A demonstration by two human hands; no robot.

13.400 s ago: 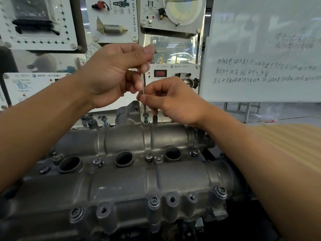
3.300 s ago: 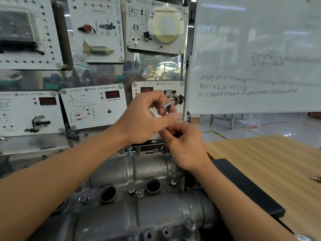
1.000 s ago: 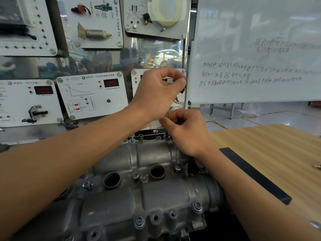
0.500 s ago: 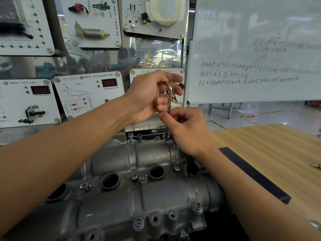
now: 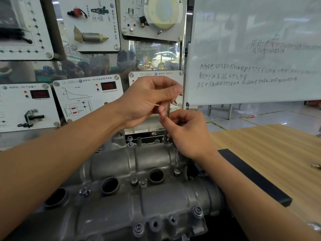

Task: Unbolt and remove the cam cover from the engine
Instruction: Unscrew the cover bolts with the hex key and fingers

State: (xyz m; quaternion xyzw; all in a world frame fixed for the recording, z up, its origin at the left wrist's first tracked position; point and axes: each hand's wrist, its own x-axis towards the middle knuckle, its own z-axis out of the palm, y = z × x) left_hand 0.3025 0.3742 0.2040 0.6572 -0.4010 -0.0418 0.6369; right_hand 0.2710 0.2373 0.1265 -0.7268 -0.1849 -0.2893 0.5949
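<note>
while upright — wrench (image 5: 168,109) in left hand (image 5: 147,100), right hand (image 5: 187,134)

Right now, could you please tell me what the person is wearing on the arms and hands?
No gloves, and no rings show, on the left hand and right hand. Both forearms are bare, with no sleeves in view. A shiny grey bit beside the right one, at the frame's corner, is too cropped to identify.

A light wooden table (image 5: 278,146) with striped grain stretches off to the right. A long black slab (image 5: 251,174) lies slantwise on it, just beside the engine (image 5: 139,197). Near the table's right edge lies a small metal piece (image 5: 315,165), perhaps a bolt.
</note>
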